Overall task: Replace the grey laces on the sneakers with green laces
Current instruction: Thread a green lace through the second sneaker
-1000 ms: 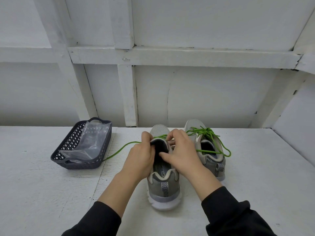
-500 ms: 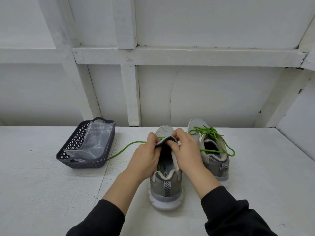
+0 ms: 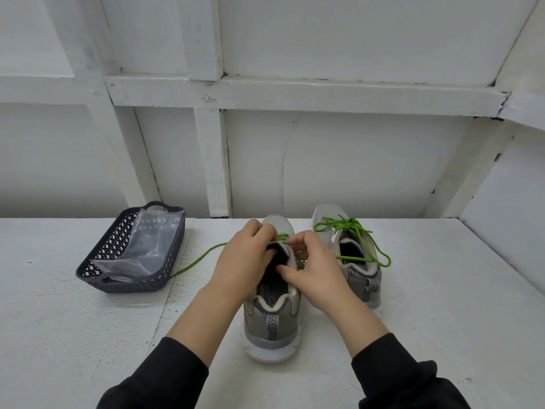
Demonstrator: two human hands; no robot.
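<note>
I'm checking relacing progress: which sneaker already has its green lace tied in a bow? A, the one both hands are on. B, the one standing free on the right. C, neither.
B: the free sneaker shows a knotted green bow, while the lace of the held sneaker trails loose toward the basket.

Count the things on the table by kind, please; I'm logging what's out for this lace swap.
Sneakers: 2 (near sneaker, far sneaker)
Green laces: 2 (loose lace, tied lace)
Basket: 1
Clear bag: 1
Total: 6
</note>
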